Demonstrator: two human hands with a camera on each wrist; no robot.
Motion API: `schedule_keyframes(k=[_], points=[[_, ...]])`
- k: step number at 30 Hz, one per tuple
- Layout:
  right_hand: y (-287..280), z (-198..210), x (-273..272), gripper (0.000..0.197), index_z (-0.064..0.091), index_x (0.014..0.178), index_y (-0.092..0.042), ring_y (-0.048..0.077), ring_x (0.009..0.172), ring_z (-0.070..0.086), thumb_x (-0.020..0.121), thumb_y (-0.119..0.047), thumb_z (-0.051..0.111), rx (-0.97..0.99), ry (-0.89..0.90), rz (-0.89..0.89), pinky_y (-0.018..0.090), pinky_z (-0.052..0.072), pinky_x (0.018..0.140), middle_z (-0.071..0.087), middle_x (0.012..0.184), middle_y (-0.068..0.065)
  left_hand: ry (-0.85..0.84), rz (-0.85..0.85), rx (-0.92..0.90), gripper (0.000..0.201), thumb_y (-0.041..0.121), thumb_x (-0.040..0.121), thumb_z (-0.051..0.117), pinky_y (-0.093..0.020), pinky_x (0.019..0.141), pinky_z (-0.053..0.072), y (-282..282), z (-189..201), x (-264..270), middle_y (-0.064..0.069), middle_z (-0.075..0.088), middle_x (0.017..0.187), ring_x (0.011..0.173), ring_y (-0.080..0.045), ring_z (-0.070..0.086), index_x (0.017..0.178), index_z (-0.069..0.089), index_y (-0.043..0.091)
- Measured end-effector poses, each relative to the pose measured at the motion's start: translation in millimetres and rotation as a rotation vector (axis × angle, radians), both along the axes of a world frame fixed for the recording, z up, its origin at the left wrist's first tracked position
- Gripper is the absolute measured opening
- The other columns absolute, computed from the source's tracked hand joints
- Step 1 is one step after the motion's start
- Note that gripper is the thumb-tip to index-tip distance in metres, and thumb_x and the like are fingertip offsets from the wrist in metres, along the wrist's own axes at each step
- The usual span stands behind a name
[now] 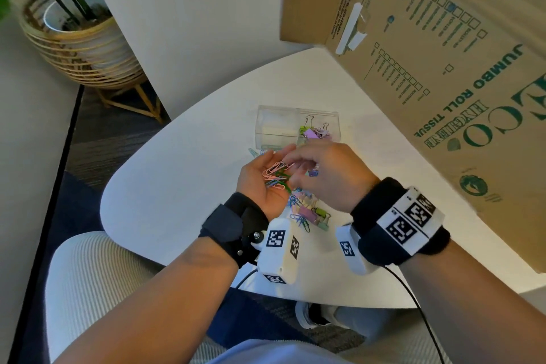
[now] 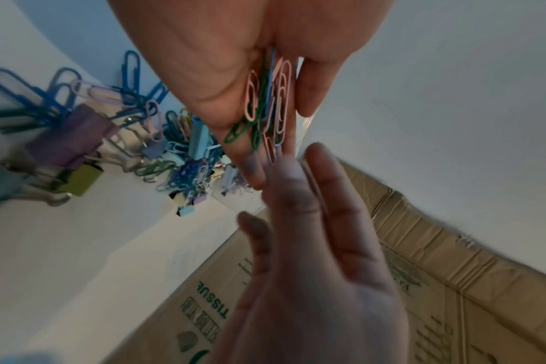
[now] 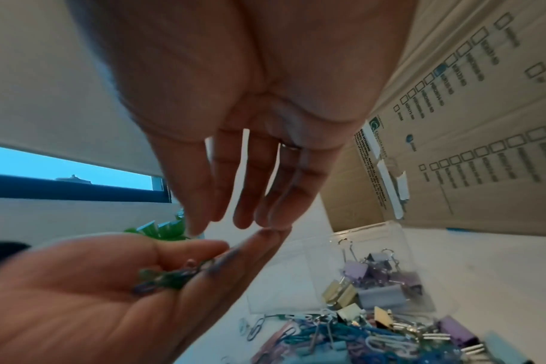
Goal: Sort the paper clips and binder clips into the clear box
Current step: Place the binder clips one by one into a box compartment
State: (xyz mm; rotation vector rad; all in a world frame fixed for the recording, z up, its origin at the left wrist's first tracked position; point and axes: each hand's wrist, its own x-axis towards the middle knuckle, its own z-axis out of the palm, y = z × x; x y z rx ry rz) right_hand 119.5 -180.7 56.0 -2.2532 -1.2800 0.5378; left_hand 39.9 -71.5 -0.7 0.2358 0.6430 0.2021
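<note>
Rounded white table (image 1: 183, 174), near edge curving under the wrists; tall cardboard box (image 1: 443, 74) walling the right side, open surface to the left. Clear box (image 1: 297, 127) near the far edge, holding binder clips (image 1: 313, 131) in its right compartment. Left grip (image 1: 260, 183) palm up, fingers relaxed, cradling a small heap of pink and green paper clips (image 1: 276, 176) above the table. Right grip (image 1: 328, 174) just above it, released, fingers extended down toward that heap, fingertips (image 3: 275, 221) meeting the left fingertips. Mixed pile (image 1: 307, 210) of clips lying beneath both hands.
</note>
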Motion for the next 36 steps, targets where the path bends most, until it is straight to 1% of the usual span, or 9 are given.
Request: schedule_keyframes(k=[3, 5, 7, 13, 17, 20, 26, 33, 36], points=[[-1.4, 0.5, -6.1, 0.028, 0.071, 0.106, -0.023, -0.002, 0.068, 0.051, 0.078, -0.021, 0.076, -0.067, -0.016, 0.021, 0.015, 0.041, 0.068, 0.065, 0.086, -0.010, 0.008, -0.004, -0.001, 0.042, 0.024, 0.101, 0.031, -0.031, 0.057, 0.058, 1.5, 6.1, 2.3, -0.020, 0.072, 0.088, 0.072, -0.030, 0.071, 0.104, 0.061, -0.004], [0.4, 0.8, -8.7, 0.023, 0.073, 0.105, -0.023, 0.009, 0.077, 0.058, 0.082, -0.022, 0.073, -0.115, -0.047, 0.025, 0.030, 0.048, 0.076, 0.070, 0.086, -0.006, 0.012, -0.011, -0.007, 0.042, 0.024, 0.101, 0.030, -0.030, 0.054, 0.057, -1.1, 8.1, 3.3, -0.019, 0.072, 0.090, 0.076, -0.031, 0.071, 0.104, 0.061, -0.004], [2.4, -0.5, -10.3, 0.019, 0.074, 0.101, -0.023, 0.016, 0.084, 0.061, 0.084, -0.020, 0.068, -0.140, -0.085, 0.062, 0.033, 0.048, 0.078, 0.072, 0.085, -0.003, 0.027, -0.030, 0.002, 0.041, 0.024, 0.101, 0.031, -0.031, 0.059, 0.057, -4.8, 9.5, 3.2, -0.019, 0.072, 0.093, 0.087, -0.031, 0.069, 0.106, 0.061, -0.003], [4.6, -8.8, -12.9, 0.015, 0.073, 0.099, -0.027, 0.015, 0.086, 0.060, 0.087, -0.023, 0.064, -0.199, -0.088, 0.097, 0.025, 0.041, 0.071, 0.071, 0.088, -0.005, 0.028, -0.028, -0.019, 0.043, 0.025, 0.101, 0.031, -0.038, 0.072, 0.051, -7.1, 3.9, 0.0, -0.018, 0.072, 0.097, 0.095, -0.031, 0.065, 0.101, 0.064, -0.003], [5.0, -15.1, -12.2, 0.007, 0.073, 0.090, -0.024, 0.016, 0.082, 0.062, 0.086, -0.027, 0.068, -0.084, -0.062, 0.000, 0.029, 0.048, 0.074, 0.071, 0.086, -0.003, 0.032, -0.018, -0.032, 0.044, 0.024, 0.101, 0.031, -0.031, 0.058, 0.057, -6.7, -0.6, 0.9, -0.020, 0.070, 0.095, 0.081, -0.030, 0.068, 0.100, 0.064, -0.004], [4.7, -15.5, -8.0, 0.022, 0.070, 0.103, -0.022, 0.016, 0.084, 0.058, 0.081, -0.023, 0.073, -0.040, -0.031, -0.037, 0.034, 0.049, 0.081, 0.065, 0.092, -0.002, 0.026, -0.015, -0.054, 0.041, 0.026, 0.101, 0.032, -0.027, 0.049, 0.054, -7.8, -4.6, 1.2, -0.018, 0.064, 0.081, 0.061, -0.026, 0.066, 0.101, 0.062, -0.002], [9.3, -13.6, 0.2, 0.037, 0.058, 0.126, -0.033, 0.018, 0.107, 0.055, 0.089, -0.028, 0.061, -0.239, -0.194, 0.060, 0.037, 0.049, 0.086, 0.053, 0.122, -0.006, 0.018, -0.069, -0.006, 0.044, 0.030, 0.101, 0.031, -0.034, 0.075, 0.052, -11.9, -7.4, 0.9, -0.017, 0.064, 0.098, 0.085, -0.027, 0.064, 0.113, 0.059, -0.001], [11.8, -16.2, 1.7, 0.012, 0.072, 0.094, -0.031, 0.016, 0.098, 0.060, 0.089, -0.029, 0.061, -0.137, -0.172, 0.061, 0.037, 0.051, 0.083, 0.065, 0.108, -0.010, -0.002, -0.066, -0.007, 0.050, 0.033, 0.102, 0.029, -0.030, 0.070, 0.055, -4.4, -7.8, 1.7, -0.018, 0.064, 0.096, 0.077, -0.027, 0.067, 0.121, 0.055, -0.004], [8.2, -13.6, 5.0, 0.008, 0.075, 0.087, -0.023, 0.005, 0.083, 0.063, 0.087, -0.023, 0.067, -0.029, 0.012, -0.037, 0.028, 0.051, 0.080, 0.067, 0.088, -0.023, -0.037, -0.067, 0.002, 0.050, 0.032, 0.102, 0.028, -0.030, 0.067, 0.057, -2.0, -6.4, 0.2, -0.022, 0.067, 0.095, 0.076, -0.029, 0.070, 0.119, 0.056, -0.006]])
